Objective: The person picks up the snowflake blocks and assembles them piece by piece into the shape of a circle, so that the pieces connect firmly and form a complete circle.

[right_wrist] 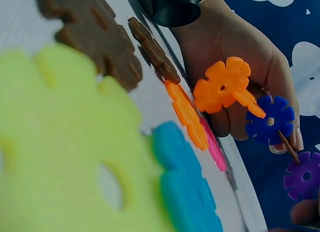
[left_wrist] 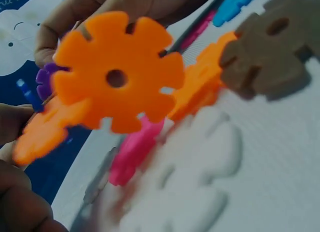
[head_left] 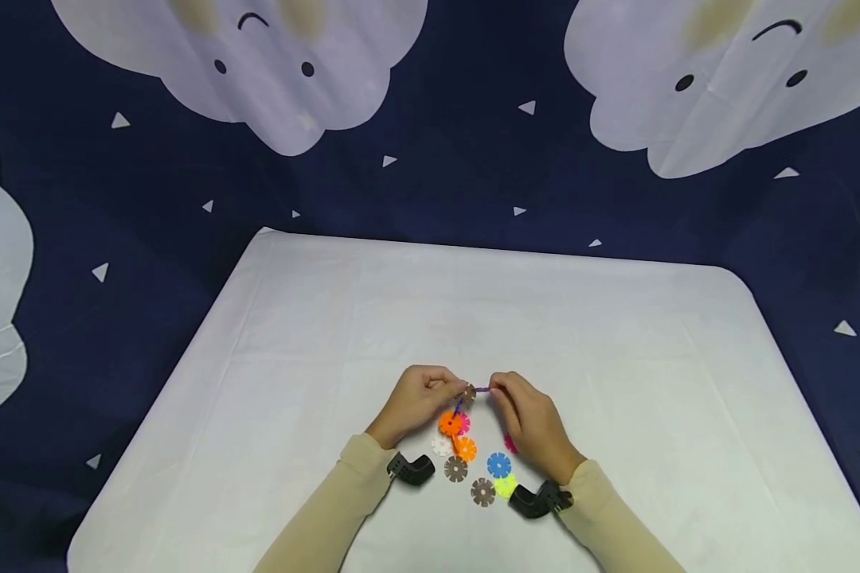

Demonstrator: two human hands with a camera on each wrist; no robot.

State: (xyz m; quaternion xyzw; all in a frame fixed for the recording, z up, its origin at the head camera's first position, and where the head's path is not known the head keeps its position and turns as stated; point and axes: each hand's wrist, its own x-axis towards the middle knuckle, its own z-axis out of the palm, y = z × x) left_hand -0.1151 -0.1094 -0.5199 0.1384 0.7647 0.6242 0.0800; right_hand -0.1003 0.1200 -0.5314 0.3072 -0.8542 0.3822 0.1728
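Note:
Above the white table point(head_left: 373, 310), my left hand point(head_left: 419, 402) pinches a linked chain of notched plastic flower discs near its brown disc point(head_left: 471, 393). My right hand point(head_left: 533, 418) grips the purple disc point(right_wrist: 306, 175) at the chain's right end with thumb and fingertips. The brown disc, edge-on in the right wrist view, joins the purple disc to a dark blue disc point(right_wrist: 270, 121). From the blue disc hang two interlocked orange discs, the lower one point(left_wrist: 117, 72) facing the left wrist camera. The left fingertips are partly hidden behind the blue disc.
Loose discs lie on the table below the hands: a white one point(head_left: 440, 447), an orange one point(head_left: 466, 450), a blue one point(head_left: 499, 465), a yellow-green one point(head_left: 505, 485), two brown ones and pink ones. Dark cloth with white clouds surrounds the table.

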